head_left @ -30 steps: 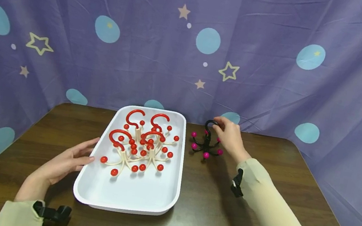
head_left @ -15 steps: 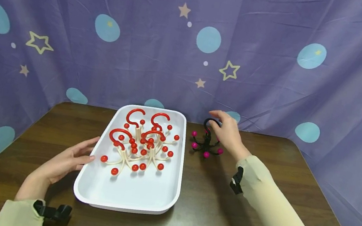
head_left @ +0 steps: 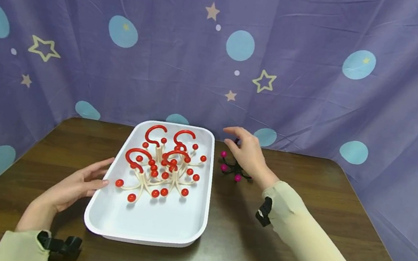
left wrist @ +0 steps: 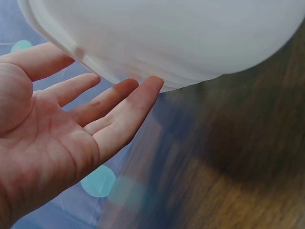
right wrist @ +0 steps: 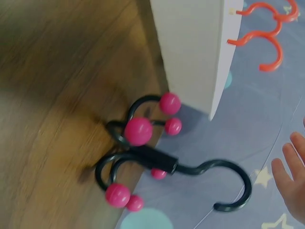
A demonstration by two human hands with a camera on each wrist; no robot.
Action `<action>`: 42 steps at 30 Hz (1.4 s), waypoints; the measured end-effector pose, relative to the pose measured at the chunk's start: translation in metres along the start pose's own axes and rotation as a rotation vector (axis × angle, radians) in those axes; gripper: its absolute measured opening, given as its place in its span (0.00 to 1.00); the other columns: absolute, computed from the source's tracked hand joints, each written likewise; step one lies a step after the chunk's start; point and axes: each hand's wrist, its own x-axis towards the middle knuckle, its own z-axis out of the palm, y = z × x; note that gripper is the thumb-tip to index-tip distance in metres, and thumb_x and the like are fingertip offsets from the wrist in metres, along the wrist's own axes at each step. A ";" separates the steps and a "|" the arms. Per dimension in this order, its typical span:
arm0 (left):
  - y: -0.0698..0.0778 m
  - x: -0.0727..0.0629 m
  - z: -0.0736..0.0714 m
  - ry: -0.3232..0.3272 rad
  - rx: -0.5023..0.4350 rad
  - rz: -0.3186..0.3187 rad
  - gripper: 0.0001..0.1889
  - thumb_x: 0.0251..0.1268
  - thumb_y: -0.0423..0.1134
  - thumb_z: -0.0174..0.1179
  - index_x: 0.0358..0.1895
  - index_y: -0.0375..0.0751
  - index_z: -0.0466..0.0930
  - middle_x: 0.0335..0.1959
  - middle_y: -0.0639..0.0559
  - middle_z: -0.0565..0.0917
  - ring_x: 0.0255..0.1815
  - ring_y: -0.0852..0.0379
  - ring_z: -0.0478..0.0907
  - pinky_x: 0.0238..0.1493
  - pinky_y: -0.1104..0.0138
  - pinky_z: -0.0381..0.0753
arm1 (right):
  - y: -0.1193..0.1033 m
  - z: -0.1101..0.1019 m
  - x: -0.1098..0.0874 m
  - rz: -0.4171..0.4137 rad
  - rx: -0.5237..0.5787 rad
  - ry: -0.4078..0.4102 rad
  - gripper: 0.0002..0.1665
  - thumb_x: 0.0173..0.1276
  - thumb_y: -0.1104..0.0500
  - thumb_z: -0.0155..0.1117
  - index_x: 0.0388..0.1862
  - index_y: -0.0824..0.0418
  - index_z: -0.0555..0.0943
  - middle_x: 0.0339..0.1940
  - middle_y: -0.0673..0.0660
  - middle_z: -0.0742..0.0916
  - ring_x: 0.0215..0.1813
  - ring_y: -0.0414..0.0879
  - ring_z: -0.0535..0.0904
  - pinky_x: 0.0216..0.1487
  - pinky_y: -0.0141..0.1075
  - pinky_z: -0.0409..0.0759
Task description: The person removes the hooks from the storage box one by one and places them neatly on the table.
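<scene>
A white tray (head_left: 137, 228) stands on the table, holding several cream claw-shaped things (head_left: 142, 181) with red hooks and red ball tips. My left hand (head_left: 77, 185) touches the tray's left side, its fingers extended, and in the left wrist view the fingertips (left wrist: 153, 83) meet the tray wall. Right of the tray, a black hooked claw (right wrist: 155, 158) with pink ball tips stands upright on the table. My right hand (head_left: 247, 154) is raised over it with nothing in its fingers and partly hides it in the head view. The right wrist view shows the fingers apart from the black hook.
The brown wooden table (head_left: 280, 249) runs back to a purple curtain (head_left: 297, 112) with stars and blue dots. The black claw stands close to the tray's right wall and near the table's back edge.
My right hand has let go of the black hook and moved left, over and past it. The black claw stays where it stood. My left hand and the tray have not moved.
</scene>
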 end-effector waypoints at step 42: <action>-0.001 0.001 -0.002 -0.020 -0.029 0.012 0.36 0.65 0.36 0.51 0.72 0.41 0.41 0.65 0.28 0.54 0.47 0.60 0.76 0.42 0.61 0.79 | -0.062 0.061 -0.001 -0.132 0.156 -0.297 0.22 0.64 0.61 0.59 0.57 0.62 0.74 0.56 0.56 0.79 0.52 0.46 0.78 0.51 0.32 0.75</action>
